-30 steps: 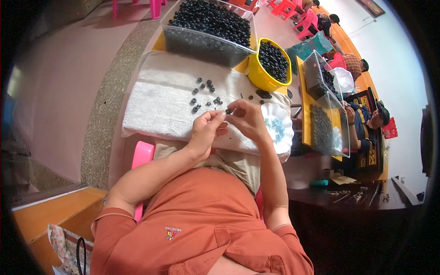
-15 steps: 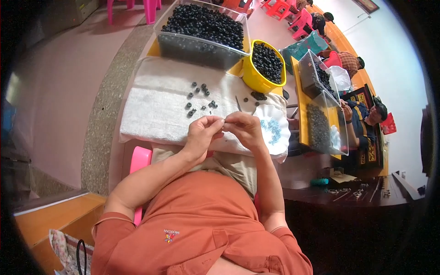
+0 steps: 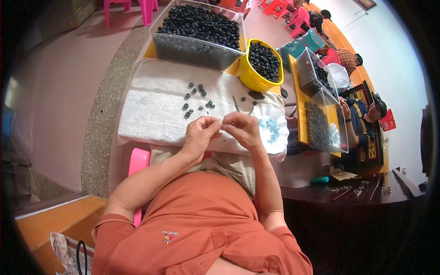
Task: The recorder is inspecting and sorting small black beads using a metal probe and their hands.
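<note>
Over the near edge of a white towel [image 3: 151, 101], my left hand [image 3: 200, 135] and my right hand [image 3: 244, 132] meet with thumbs and forefingers pinched together. Whatever sits between the fingertips is too small to make out. Just right of my right hand lies a white scalloped dish [image 3: 278, 144] with small clear-blue pieces [image 3: 270, 130] in it. Beyond my hands, several small black ring-shaped parts [image 3: 187, 96] are scattered on the towel. A thin pointed tool, perhaps tweezers [image 3: 236, 103], rests close to the dish, with a few dark pieces [image 3: 255, 95] beside it.
At the back stand a clear bin [image 3: 197, 52] and a yellow tub [image 3: 256, 82], both full of black parts. To the right, another table [image 3: 302, 123] carries clear bins [image 3: 323, 121], and a person [image 3: 362, 117] sits behind it. A pink chair [image 3: 139, 161] shows under me.
The view has shifted slightly, so the table and bins appear a little further left. My hands stay pinched together in the same place over the towel.
</note>
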`<state>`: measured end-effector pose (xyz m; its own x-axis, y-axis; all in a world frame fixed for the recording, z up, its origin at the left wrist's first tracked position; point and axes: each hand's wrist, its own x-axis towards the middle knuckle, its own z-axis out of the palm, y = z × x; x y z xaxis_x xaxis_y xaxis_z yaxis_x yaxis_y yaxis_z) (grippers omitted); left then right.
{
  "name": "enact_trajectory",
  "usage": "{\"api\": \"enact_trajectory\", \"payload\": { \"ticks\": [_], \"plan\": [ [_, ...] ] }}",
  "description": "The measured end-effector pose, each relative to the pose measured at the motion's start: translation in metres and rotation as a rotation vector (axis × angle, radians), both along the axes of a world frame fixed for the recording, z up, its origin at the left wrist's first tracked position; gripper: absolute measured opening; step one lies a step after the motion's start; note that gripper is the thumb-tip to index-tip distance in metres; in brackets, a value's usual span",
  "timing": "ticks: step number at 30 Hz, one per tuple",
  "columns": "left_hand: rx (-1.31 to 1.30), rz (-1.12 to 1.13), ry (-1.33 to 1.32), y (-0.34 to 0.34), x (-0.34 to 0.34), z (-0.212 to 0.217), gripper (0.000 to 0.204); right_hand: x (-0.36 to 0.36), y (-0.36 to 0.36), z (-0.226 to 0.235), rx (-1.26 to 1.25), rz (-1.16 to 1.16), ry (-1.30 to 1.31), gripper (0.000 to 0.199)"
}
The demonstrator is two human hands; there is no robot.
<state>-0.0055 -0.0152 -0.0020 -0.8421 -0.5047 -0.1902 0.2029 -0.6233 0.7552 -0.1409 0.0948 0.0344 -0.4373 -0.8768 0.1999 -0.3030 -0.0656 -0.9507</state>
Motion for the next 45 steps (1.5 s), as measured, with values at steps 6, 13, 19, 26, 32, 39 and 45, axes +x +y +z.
{"api": "enact_trajectory", "payload": {
  "ticks": [6, 13, 19, 26, 32, 39, 45],
  "plan": [
    [-0.007, -0.026, 0.018, 0.001, 0.001, 0.002, 0.018, -0.003, 0.003, -0.001, 0.053, 0.020, -0.072, 0.008],
    [-0.031, -0.048, -0.017, 0.003, 0.004, 0.012, 0.017, -0.005, 0.003, -0.002, 0.067, 0.041, -0.218, 0.007],
    [-0.023, 0.020, 0.031, -0.002, -0.001, 0.000, 0.017, -0.009, 0.000, -0.004, 0.085, -0.074, -0.126, 0.005],
    [0.041, 0.058, 0.043, 0.000, 0.000, -0.004, 0.015, -0.011, -0.013, -0.008, 0.296, -0.196, 0.624, 0.011],
    [0.058, 0.063, 0.015, 0.001, -0.002, -0.001, 0.014, -0.016, -0.008, -0.012, 0.303, -0.250, 0.782, 0.011],
    [0.057, 0.051, 0.000, -0.001, 0.000, 0.001, 0.012, 0.000, -0.001, 0.006, 0.154, -0.173, 0.560, 0.024],
    [0.036, 0.025, 0.038, 0.001, 0.000, 0.002, 0.012, 0.020, -0.003, 0.004, 0.016, -0.095, 0.432, 0.031]
  ]
}}
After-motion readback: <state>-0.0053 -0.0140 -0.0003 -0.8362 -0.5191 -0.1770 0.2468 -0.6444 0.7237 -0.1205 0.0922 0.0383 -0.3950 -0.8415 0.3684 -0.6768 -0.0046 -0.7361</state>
